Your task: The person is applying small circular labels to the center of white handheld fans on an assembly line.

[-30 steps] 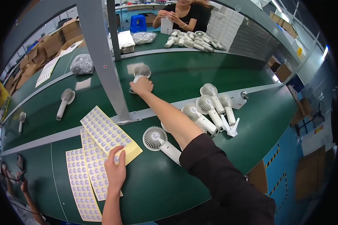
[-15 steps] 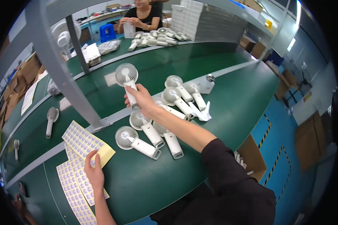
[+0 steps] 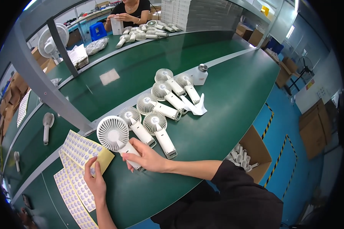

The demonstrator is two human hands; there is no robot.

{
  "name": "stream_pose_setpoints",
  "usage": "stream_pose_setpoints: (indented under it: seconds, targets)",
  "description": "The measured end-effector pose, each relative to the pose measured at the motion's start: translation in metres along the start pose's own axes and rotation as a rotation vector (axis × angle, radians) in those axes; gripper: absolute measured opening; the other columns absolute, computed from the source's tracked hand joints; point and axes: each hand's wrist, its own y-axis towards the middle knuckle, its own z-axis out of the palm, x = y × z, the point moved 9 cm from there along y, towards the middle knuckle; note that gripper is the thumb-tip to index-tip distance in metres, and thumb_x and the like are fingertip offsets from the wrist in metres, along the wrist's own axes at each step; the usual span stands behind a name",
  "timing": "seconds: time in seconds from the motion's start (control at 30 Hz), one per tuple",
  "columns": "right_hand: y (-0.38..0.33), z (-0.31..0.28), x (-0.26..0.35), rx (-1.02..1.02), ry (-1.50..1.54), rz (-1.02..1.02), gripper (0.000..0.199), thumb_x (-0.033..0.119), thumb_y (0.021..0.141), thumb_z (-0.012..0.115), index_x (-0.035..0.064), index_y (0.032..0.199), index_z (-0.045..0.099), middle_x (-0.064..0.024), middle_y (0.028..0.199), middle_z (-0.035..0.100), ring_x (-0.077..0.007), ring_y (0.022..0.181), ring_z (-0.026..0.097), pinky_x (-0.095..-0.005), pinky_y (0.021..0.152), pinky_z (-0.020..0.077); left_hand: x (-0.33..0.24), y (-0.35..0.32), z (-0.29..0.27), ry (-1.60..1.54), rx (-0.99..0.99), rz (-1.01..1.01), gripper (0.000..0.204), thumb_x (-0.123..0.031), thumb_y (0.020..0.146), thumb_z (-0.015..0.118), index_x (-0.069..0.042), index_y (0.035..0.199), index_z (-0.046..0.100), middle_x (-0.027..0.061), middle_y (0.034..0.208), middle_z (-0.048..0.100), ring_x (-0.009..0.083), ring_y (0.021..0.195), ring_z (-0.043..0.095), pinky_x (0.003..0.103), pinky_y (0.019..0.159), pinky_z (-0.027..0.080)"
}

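Kind of place: a factory workshop, arranged as an assembly and packing line
Benching: a long, smooth green worktop [image 3: 225, 114] edged with a grey metal rail [image 3: 230, 58]
Goods in number: matching white plastic handheld fans with round ribbed grilles [image 3: 154, 121], plus a heap of similar white fans [image 3: 140, 36] across the bench
Labelling: pale yellow paper sheets of small repeated stickers [image 3: 80, 147]
Co-worker: a person in a black top [image 3: 141, 7] with an upright white box [image 3: 117, 26], near tall stacked white cartons [image 3: 176, 13]
Container: an open brown cardboard box [image 3: 262, 152] of white pieces
Floor: blue flooring [image 3: 277, 133] marked with yellow-and-black striped tape [image 3: 274, 164]
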Motion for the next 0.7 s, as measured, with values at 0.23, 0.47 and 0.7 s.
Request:
stream_pose_setpoints:
  seconds: [0.23, 0.47, 0.7]
  targets:
    - [-0.0012, -0.0008, -0.0057, -0.025, 0.043, 0.031, 0.028, 0.02, 0.102, 0.057, 0.0018, 0.119, 0.044, -0.0066, 0.098, 0.059, -0.0124, 0.076, 0.064, -0.0305, 0.067, 0.0542, 0.0027, -0.0001, 0.0008, 0.01, 0.021, -0.013, 0.023, -0.013, 0.1, 0.057, 0.004, 0.114, 0.064, 0.013, 0.111, 0.068, 0.0231, 0.109, 0.061, 0.034, 0.1, 0.042]
    - [-0.0005, 0.0065, -0.0043, -0.008, 0.038, 0.032, 0.028, 0.019, 0.102, 0.056, 0.0018, 0.121, 0.044, -0.0066, 0.098, 0.059, -0.0123, 0.076, 0.063, -0.0302, 0.067, 0.0538, -0.0018, 0.0003, -0.0024, 0.028, 0.013, 0.008, 0.021, -0.009, 0.098, 0.057, 0.004, 0.112, 0.065, 0.0137, 0.108, 0.07, 0.0228, 0.104, 0.064, 0.033, 0.097, 0.045]
    - [-0.004, 0.0018, -0.0021, -0.015, 0.031, 0.035, 0.029, 0.018, 0.102, 0.057, 0.0021, 0.121, 0.043, -0.0065, 0.098, 0.059, -0.0121, 0.076, 0.063, -0.0303, 0.067, 0.0538, -0.0066, 0.0, 0.0043, 0.037, 0.034, 0.011, 0.02, -0.008, 0.098, 0.057, 0.004, 0.112, 0.065, 0.0134, 0.106, 0.07, 0.0222, 0.102, 0.064, 0.033, 0.095, 0.046]
